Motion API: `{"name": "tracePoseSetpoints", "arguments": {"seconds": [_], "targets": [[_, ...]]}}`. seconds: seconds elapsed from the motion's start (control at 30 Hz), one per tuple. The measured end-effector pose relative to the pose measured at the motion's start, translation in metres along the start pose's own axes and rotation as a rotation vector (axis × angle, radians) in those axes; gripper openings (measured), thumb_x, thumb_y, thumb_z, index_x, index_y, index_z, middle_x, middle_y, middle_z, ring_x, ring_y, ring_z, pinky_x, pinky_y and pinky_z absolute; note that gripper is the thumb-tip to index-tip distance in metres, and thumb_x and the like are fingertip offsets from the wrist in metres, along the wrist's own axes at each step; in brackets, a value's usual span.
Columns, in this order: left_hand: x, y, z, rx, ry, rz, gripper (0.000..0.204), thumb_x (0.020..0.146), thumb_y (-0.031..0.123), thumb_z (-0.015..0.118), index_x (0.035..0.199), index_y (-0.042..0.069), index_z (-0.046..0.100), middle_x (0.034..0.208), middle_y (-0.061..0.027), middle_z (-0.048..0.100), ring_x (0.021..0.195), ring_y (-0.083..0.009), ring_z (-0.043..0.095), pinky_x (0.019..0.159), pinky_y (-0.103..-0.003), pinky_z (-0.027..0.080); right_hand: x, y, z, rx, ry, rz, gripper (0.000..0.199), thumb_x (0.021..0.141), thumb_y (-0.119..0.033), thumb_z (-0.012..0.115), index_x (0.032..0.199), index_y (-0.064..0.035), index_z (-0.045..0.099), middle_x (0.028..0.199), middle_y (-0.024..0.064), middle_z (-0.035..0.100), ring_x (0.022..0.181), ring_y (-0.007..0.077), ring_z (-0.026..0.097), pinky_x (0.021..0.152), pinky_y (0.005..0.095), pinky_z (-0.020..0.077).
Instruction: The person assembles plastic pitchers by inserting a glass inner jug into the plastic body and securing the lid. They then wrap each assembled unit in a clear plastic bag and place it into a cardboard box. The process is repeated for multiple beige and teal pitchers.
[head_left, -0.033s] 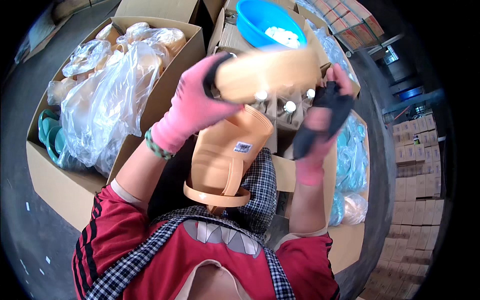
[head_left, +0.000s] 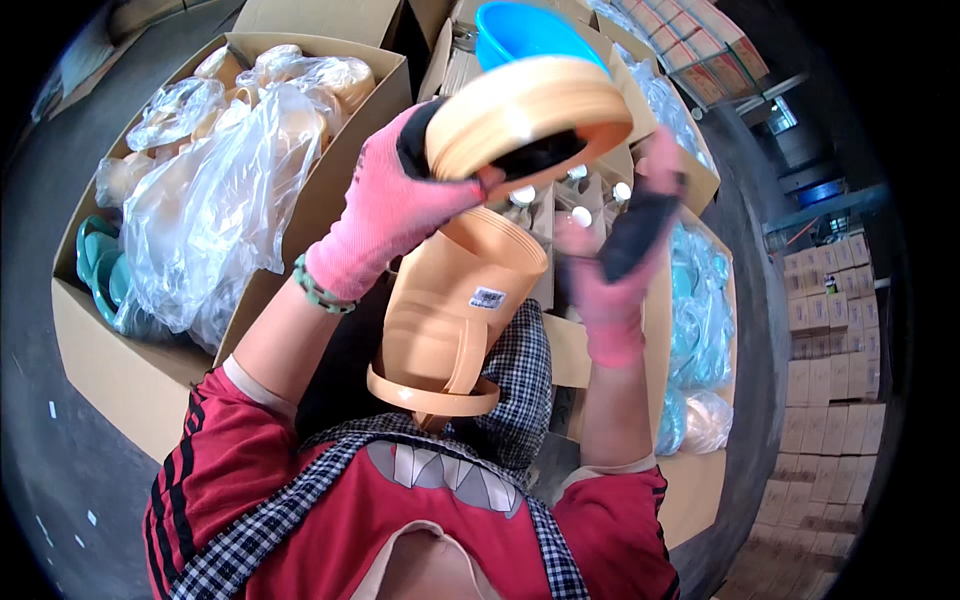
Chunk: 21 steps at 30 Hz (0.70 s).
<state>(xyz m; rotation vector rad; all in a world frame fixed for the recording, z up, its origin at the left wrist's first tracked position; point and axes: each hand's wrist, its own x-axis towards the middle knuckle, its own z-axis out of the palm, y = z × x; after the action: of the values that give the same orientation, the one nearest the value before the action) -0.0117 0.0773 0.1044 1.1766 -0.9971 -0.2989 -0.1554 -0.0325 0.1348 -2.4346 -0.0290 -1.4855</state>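
My left hand (head_left: pixel 385 215), in a pink glove, is raised and grips a round peach-coloured plastic lid (head_left: pixel 525 115) by its left edge. The lid is tilted, with its ribbed rim facing me. My right hand (head_left: pixel 620 255), in a pink and black glove, is blurred and sits just right of and below the lid, with its palm showing and nothing in it. A peach plastic jug (head_left: pixel 450 320) with a handle and a small sticker rests on my lap between my arms, on a checked cloth.
A cardboard box (head_left: pixel 120 370) on my left holds clear bags of peach and teal plastic ware. Ahead are a blue basin (head_left: pixel 520 30) and white-capped bottles (head_left: pixel 575 210). Teal items in bags (head_left: pixel 700 310) fill a box on my right. Stacked cartons (head_left: pixel 830 350) stand far right.
The lid has risen and tilted in my left hand. My right hand has come off the lid's right end and dropped a little.
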Motion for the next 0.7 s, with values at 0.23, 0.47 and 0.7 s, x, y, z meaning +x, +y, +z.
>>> {"name": "tracePoseSetpoints", "arguments": {"seconds": [0.23, 0.47, 0.7], "targets": [[0.003, -0.025, 0.015, -0.315, 0.213, 0.002, 0.048, 0.06, 0.014, 0.076, 0.099, -0.002, 0.053, 0.086, -0.0049, 0.059, 0.079, -0.0096, 0.055, 0.072, -0.025, 0.046, 0.032, 0.007, 0.027, 0.119, -0.229, 0.774, 0.059, 0.073, -0.035, 0.064, 0.11, 0.0037, 0.039, 0.103, 0.0199, 0.049, 0.087, 0.0291, 0.054, 0.07, 0.0355, 0.0445], [0.013, -0.068, 0.006, -0.386, 0.39, -0.034, 0.052, 0.061, 0.012, 0.076, 0.103, -0.003, 0.05, 0.092, -0.0066, 0.059, 0.083, -0.0106, 0.054, 0.074, -0.025, 0.046, 0.04, 0.034, 0.057, 0.741, -0.551, 1.388, 0.053, 0.078, -0.053, 0.052, 0.093, -0.0022, 0.054, 0.074, 0.0095, 0.056, 0.058, 0.0131, 0.054, 0.053, 0.02, 0.0429], [0.003, -0.13, -0.012, -0.484, 0.595, -0.182, 0.046, 0.065, 0.016, 0.074, 0.101, -0.001, 0.051, 0.092, -0.0042, 0.058, 0.078, -0.0098, 0.054, 0.07, -0.024, 0.045, 0.037, 0.097, 0.1, 0.896, -1.004, 1.553, 0.059, 0.077, -0.053, 0.052, 0.097, 0.0028, 0.048, 0.065, 0.0158, 0.057, 0.059, 0.0241, 0.061, 0.046, 0.0263, 0.049]]}}
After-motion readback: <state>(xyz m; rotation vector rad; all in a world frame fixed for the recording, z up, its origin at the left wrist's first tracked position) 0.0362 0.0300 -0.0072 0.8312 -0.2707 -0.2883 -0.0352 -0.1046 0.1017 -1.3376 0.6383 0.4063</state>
